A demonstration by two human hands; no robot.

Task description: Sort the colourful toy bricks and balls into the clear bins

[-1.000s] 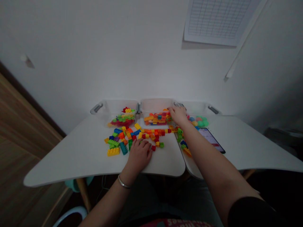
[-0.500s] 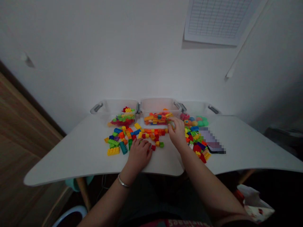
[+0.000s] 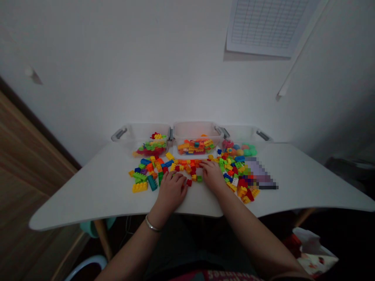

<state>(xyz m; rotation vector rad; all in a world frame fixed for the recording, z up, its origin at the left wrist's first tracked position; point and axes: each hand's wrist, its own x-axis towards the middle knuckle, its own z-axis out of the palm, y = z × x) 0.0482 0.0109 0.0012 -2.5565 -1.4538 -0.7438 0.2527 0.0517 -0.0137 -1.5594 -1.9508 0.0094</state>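
Note:
My left hand (image 3: 173, 186) lies on the table among loose toy bricks, its fingers apart and slightly bent. A dark green brick (image 3: 160, 177) is beside its fingers, and a small red brick (image 3: 189, 182) sits just off its right side. My right hand (image 3: 213, 175) is low over the table, fingers stretched toward the right end of a row of orange and red bricks (image 3: 187, 162). Its fingertips appear to touch that end; no held brick shows. Between the hands are a yellow brick (image 3: 194, 178) and a green brick (image 3: 199, 178).
Behind the bricks stand a left clear bin (image 3: 140, 130), a middle clear bin (image 3: 196, 130) and a right clear bin (image 3: 243, 132), all holding toy pieces. More bricks (image 3: 234, 171) lie right of my right hand, by a pixelated flat device (image 3: 263, 175). The white table (image 3: 96, 187) meets the wall.
My right hand has moved from the middle bin's front right corner down and left to the brick row. A yellow-green piece now shows at that bin's right side. My left hand has stayed put.

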